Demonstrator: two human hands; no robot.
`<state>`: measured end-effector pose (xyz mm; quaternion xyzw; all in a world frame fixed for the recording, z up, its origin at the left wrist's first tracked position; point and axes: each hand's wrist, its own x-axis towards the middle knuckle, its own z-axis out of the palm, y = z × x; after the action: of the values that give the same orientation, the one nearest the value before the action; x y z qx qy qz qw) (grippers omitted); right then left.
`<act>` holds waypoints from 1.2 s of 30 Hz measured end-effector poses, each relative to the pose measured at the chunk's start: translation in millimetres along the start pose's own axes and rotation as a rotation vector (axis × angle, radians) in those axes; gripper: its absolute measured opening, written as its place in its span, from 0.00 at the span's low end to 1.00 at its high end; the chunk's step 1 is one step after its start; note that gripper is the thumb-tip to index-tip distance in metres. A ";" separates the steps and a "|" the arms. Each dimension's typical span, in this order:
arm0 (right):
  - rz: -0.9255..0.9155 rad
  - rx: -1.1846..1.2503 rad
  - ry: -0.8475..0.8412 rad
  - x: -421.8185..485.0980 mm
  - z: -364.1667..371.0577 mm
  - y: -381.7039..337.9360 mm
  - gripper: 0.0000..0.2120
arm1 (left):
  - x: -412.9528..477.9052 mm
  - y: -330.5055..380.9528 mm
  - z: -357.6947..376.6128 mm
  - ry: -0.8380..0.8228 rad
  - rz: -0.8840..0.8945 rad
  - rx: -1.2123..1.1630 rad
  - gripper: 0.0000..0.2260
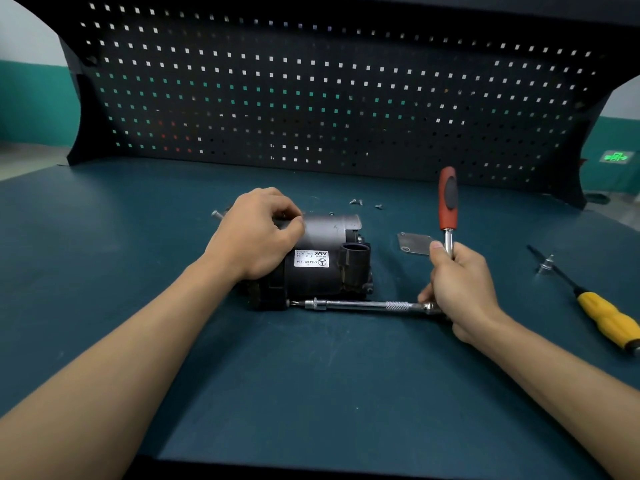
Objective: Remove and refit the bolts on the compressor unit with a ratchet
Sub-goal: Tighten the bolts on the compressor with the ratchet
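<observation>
One compressor unit (325,244) at mid-bench, ratchet (447,202) applied.
Black, smooth-barrelled cylinder lying on its side on the teal bench mat (311,393). Likely heavy, rigid and prone to roll, so brace it over the barrel, where the left hand (258,233) curls. The right hand (460,289) grips the ratchet's chrome shank; the extension bar (360,304) meets the unit's near edge.

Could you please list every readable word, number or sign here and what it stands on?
"AMK": white label on the compressor unit, upside down here.
"A 164 320 12 04": same label.
Other print on that label: too small to read.
Green wall sign: blurred, unreadable.
</observation>
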<state>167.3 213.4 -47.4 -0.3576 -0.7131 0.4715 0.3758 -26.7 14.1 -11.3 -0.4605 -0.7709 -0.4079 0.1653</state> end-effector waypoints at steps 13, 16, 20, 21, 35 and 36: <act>-0.009 -0.014 -0.016 -1.6 -0.4 -1.9 0.13 | -0.7 -1.3 -0.2 0.008 0.006 -0.005 0.09; -0.008 -0.008 -0.011 -1.8 -1.1 -1.0 0.15 | -0.5 -1.7 -0.3 0.011 0.006 -0.006 0.09; -0.004 0.001 -0.007 -2.9 -2.4 -0.4 0.16 | -0.3 -1.9 0.6 0.018 0.001 -0.010 0.10; -0.007 -0.002 -0.005 -3.4 -2.6 -0.1 0.16 | -0.4 -2.1 0.9 0.019 0.002 -0.009 0.10; -0.131 -0.005 0.079 -17.8 -3.4 3.6 0.18 | -0.2 -1.9 0.2 0.021 0.006 -0.007 0.09; -0.136 -0.002 0.081 -17.7 -3.5 3.6 0.18 | -0.2 -1.6 0.2 0.022 0.006 -0.006 0.09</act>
<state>179.1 200.6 -53.4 -0.3275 -0.7203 0.4296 0.4351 -27.9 13.7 -12.3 -0.4589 -0.7664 -0.4147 0.1735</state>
